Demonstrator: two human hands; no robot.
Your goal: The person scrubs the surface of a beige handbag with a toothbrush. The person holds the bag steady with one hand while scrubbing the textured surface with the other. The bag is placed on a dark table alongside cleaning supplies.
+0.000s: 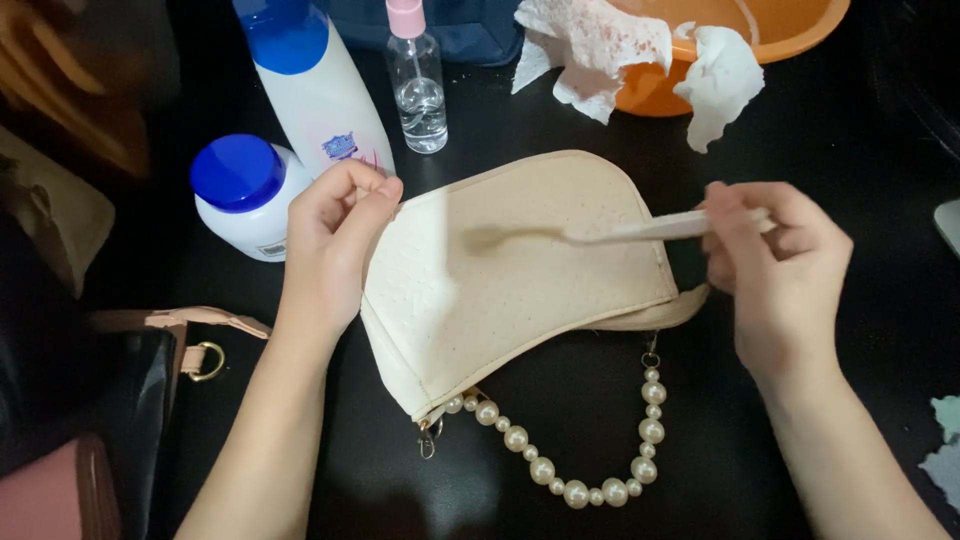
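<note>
- Two bare hands work on one cream handbag [520, 270], which lies on its side on the dark counter [800, 450], with its flat face up and its pearl-bead strap [590, 470] looping toward the person.
- The left hand [335, 240] pinches the bag's upper left edge, fingers closed on the rim and thumb on top, pinning it to the counter.
- The right hand [775, 265] is closed on the handle of a pale brush [620, 232]. The brush is blurred, and its dark head sits on the bag's face near the middle.
- The bag looks light and semi-stiff. The textured panel keeps its curved shape, yet it would probably flex under pressure, so a hold along the seamed edge seems the firmest place.
- The surface looks like smooth faux leather, likely a little slippery, and the pale colour would show marks easily.
- The bead strap is loose and would swing if the bag were lifted. Its small metal clips look like the most delicate part.
- Behind the bag stand a white bottle [320, 85] with a blue cap, a short white jar [245, 195] with a blue lid and a clear spray bottle [417, 85].
- An orange basin [790, 30] draped with crumpled tissues [600, 50] sits at the top right.
- A dark bag with a pink strap [190, 325] lies at the left.
</note>
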